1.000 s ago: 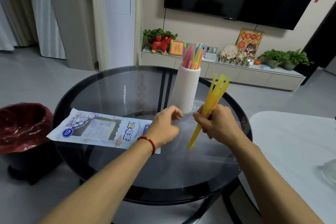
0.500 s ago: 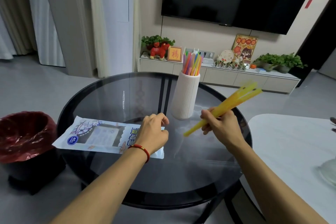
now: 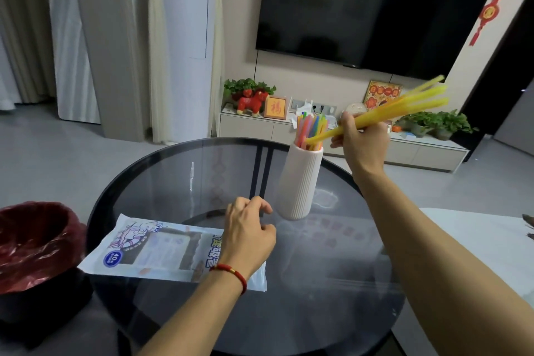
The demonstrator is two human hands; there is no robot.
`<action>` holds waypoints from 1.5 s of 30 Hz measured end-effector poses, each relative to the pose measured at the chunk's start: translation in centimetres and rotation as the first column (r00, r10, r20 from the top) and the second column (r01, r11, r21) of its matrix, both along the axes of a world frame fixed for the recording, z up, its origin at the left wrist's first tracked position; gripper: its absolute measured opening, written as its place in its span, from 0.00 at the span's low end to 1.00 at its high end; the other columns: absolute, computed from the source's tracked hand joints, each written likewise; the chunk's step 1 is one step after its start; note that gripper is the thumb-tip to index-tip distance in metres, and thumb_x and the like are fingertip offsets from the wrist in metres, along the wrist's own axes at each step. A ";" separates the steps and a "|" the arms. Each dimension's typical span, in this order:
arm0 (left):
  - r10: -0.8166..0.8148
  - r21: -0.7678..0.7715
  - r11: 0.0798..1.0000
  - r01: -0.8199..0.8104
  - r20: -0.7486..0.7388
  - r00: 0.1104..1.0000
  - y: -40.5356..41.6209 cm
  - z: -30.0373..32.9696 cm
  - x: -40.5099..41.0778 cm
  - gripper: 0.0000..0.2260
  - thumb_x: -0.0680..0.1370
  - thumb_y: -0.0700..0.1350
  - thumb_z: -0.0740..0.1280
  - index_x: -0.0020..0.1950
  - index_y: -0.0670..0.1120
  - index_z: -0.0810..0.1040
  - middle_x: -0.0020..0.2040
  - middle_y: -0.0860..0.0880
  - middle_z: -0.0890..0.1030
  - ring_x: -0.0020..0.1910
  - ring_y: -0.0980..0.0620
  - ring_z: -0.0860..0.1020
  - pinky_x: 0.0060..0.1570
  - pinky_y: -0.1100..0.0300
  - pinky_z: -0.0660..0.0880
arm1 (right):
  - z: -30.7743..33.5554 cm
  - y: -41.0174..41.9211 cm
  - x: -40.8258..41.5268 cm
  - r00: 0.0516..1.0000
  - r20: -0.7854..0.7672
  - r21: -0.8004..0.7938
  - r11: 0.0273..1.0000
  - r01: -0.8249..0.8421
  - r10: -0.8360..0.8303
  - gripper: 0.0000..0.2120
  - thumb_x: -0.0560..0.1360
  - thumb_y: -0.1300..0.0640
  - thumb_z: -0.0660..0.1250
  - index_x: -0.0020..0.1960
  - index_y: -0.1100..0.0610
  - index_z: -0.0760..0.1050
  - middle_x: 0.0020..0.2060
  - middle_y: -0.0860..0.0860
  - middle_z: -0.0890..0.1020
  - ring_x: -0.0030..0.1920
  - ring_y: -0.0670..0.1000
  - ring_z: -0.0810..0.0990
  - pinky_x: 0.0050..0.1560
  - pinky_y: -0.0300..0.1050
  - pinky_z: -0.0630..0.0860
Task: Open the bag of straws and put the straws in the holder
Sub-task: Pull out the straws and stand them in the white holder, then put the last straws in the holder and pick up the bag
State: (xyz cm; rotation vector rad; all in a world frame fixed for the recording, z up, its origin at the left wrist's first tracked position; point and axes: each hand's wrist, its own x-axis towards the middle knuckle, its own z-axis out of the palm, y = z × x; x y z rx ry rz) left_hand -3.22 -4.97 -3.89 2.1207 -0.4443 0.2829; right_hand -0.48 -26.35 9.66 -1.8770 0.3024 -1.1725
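My right hand (image 3: 359,139) is clenched on a bundle of yellow straws (image 3: 398,108), pinched near the lower third. Long ends fan up and away from my fingers (image 3: 344,124); short ends point down-left, tips right at the holder (image 3: 300,182) mouth, over the coloured straws (image 3: 310,127) already in it. Can't tell if the tips are inside the rim yet.

My left hand (image 3: 248,235) is loosely curled, grasping nothing I can see, resting on the open end of the bag (image 3: 150,251), which lies flat on the glass table (image 3: 332,298). Bag looks mostly flat; whether anything is left inside, can't tell.

Risks from here:
- Bundle is tilted steeply. If I release at this angle, tips catch the rim or the straws already standing there, and some slide out onto the glass.
- Free ends are splayed. Loose pinch means one or two slip out early.
- Holder is tall and narrow-based. A sideways push from the bundle could tip it.
- Mouth looks fairly full, so jamming is likely unless I go upright first.
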 end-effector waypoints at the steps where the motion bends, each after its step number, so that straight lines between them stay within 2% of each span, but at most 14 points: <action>1: -0.002 0.003 1.000 0.002 0.002 1.000 0.0 0.0 0.0 0.11 0.74 0.39 0.66 0.53 0.52 0.75 0.56 0.52 0.72 0.59 0.52 0.69 0.51 0.59 0.73 | 0.0 0.1 0.5 0.999 -0.042 -0.059 0.998 0.022 -0.025 0.15 0.80 0.55 0.67 0.35 0.55 0.81 0.25 0.51 0.84 0.26 0.47 0.85 0.31 0.41 0.83; 3: -0.003 0.004 1.000 0.003 0.009 1.000 -0.1 0.1 0.0 0.11 0.75 0.39 0.66 0.53 0.52 0.75 0.56 0.53 0.71 0.59 0.53 0.69 0.48 0.62 0.71 | 0.1 0.3 1.4 0.989 -0.140 -0.133 0.991 0.024 -0.043 0.17 0.80 0.56 0.67 0.33 0.54 0.79 0.25 0.50 0.83 0.23 0.44 0.84 0.26 0.37 0.81; 7: -0.001 -0.003 1.000 0.002 0.019 1.000 -0.2 0.3 0.1 0.11 0.74 0.39 0.66 0.53 0.52 0.75 0.57 0.53 0.71 0.60 0.53 0.68 0.48 0.64 0.67 | 0.5 0.8 2.9 0.940 -0.339 -0.215 0.976 -0.032 -0.044 0.17 0.80 0.56 0.68 0.36 0.64 0.83 0.28 0.57 0.84 0.23 0.51 0.83 0.26 0.45 0.83; 12: -0.007 0.002 1.000 0.007 -0.010 1.000 -0.4 0.3 0.4 0.11 0.74 0.39 0.66 0.53 0.53 0.74 0.57 0.53 0.70 0.60 0.53 0.67 0.48 0.64 0.67 | 0.3 1.6 3.6 0.901 -0.431 -0.257 0.964 -0.071 -0.049 0.15 0.79 0.56 0.70 0.34 0.58 0.81 0.27 0.55 0.82 0.25 0.52 0.82 0.24 0.40 0.80; 15: -0.006 -0.009 1.000 0.005 -0.022 1.000 -0.4 0.2 0.6 0.11 0.74 0.39 0.66 0.53 0.53 0.74 0.57 0.53 0.71 0.60 0.52 0.68 0.48 0.63 0.68 | 0.6 1.8 3.4 0.907 -0.419 -0.258 0.964 -0.073 -0.044 0.19 0.79 0.47 0.70 0.43 0.64 0.85 0.32 0.61 0.86 0.31 0.61 0.86 0.35 0.54 0.86; 18: -0.006 -0.032 0.999 0.005 -0.024 1.000 -0.3 0.2 0.8 0.11 0.74 0.40 0.66 0.52 0.53 0.74 0.56 0.52 0.71 0.60 0.52 0.69 0.48 0.63 0.70 | 1.1 1.7 3.3 0.941 -0.329 -0.273 0.962 -0.015 -0.078 0.21 0.77 0.47 0.73 0.60 0.63 0.79 0.47 0.60 0.86 0.42 0.59 0.85 0.47 0.56 0.84; 22: -0.001 -0.030 1.000 0.001 -0.015 1.000 -0.3 0.0 0.9 0.11 0.74 0.39 0.66 0.52 0.53 0.74 0.56 0.52 0.72 0.59 0.51 0.70 0.50 0.62 0.71 | 1.7 1.5 3.4 0.975 -0.182 -0.394 0.918 0.046 -0.127 0.35 0.75 0.51 0.77 0.75 0.60 0.66 0.62 0.60 0.77 0.55 0.53 0.77 0.54 0.48 0.77; 24: 0.002 -0.035 0.999 -0.003 -0.023 1.000 -0.3 0.0 0.9 0.11 0.74 0.39 0.67 0.53 0.53 0.74 0.56 0.52 0.72 0.59 0.51 0.71 0.51 0.61 0.72 | 2.2 1.4 3.7 0.986 -0.114 -0.472 0.880 0.051 -0.119 0.41 0.75 0.52 0.77 0.80 0.60 0.59 0.70 0.62 0.71 0.63 0.56 0.75 0.63 0.49 0.77; 26: 0.003 -0.034 0.999 -0.004 -0.027 1.000 -0.4 -0.1 0.9 0.11 0.74 0.40 0.67 0.53 0.53 0.74 0.57 0.52 0.72 0.60 0.50 0.71 0.52 0.60 0.73 | 2.9 1.2 4.1 0.992 -0.088 -0.539 0.842 0.029 -0.090 0.45 0.76 0.54 0.76 0.83 0.60 0.53 0.79 0.62 0.64 0.75 0.59 0.68 0.74 0.50 0.70; 28: 0.004 -0.034 0.999 -0.004 -0.024 1.000 -0.5 -0.2 1.0 0.12 0.74 0.40 0.67 0.53 0.54 0.74 0.57 0.52 0.72 0.60 0.50 0.71 0.51 0.60 0.73 | 3.8 1.2 4.6 0.991 -0.124 -0.585 0.810 -0.029 -0.053 0.45 0.78 0.56 0.73 0.85 0.58 0.49 0.84 0.59 0.55 0.82 0.59 0.60 0.78 0.53 0.65; 32: 0.012 -0.035 0.999 -0.013 -0.023 1.000 -0.5 -0.1 1.1 0.11 0.74 0.40 0.67 0.54 0.53 0.74 0.57 0.52 0.72 0.60 0.50 0.71 0.52 0.60 0.73 | 5.0 1.2 5.8 0.969 -0.238 -0.675 0.728 -0.120 -0.061 0.39 0.81 0.60 0.68 0.85 0.55 0.49 0.86 0.54 0.51 0.82 0.60 0.61 0.71 0.60 0.74; 35: 0.011 -0.032 0.999 -0.011 -0.013 1.000 -0.4 0.0 1.1 0.12 0.74 0.40 0.67 0.53 0.53 0.74 0.56 0.52 0.72 0.60 0.50 0.71 0.54 0.58 0.74 | 4.6 1.1 6.0 0.959 -0.277 -0.680 0.717 -0.152 -0.059 0.30 0.82 0.62 0.65 0.81 0.58 0.60 0.82 0.58 0.64 0.79 0.61 0.67 0.75 0.59 0.70; 38: 0.005 -0.014 1.000 -0.005 0.006 1.000 0.0 0.1 1.1 0.11 0.74 0.39 0.66 0.54 0.52 0.74 0.56 0.51 0.72 0.59 0.50 0.71 0.54 0.59 0.72 | 2.9 0.9 5.4 0.947 -0.308 -0.638 0.758 -0.137 -0.087 0.19 0.84 0.56 0.61 0.73 0.59 0.71 0.72 0.60 0.77 0.67 0.61 0.78 0.65 0.58 0.76; 45: 0.000 0.083 0.997 0.002 -0.027 1.000 0.7 -0.2 1.0 0.11 0.74 0.40 0.66 0.53 0.53 0.72 0.54 0.52 0.71 0.58 0.50 0.70 0.51 0.58 0.73 | 0.3 0.2 3.9 0.922 -0.386 -0.588 0.779 -0.219 -0.032 0.21 0.86 0.53 0.54 0.70 0.64 0.75 0.69 0.62 0.78 0.67 0.60 0.76 0.64 0.51 0.71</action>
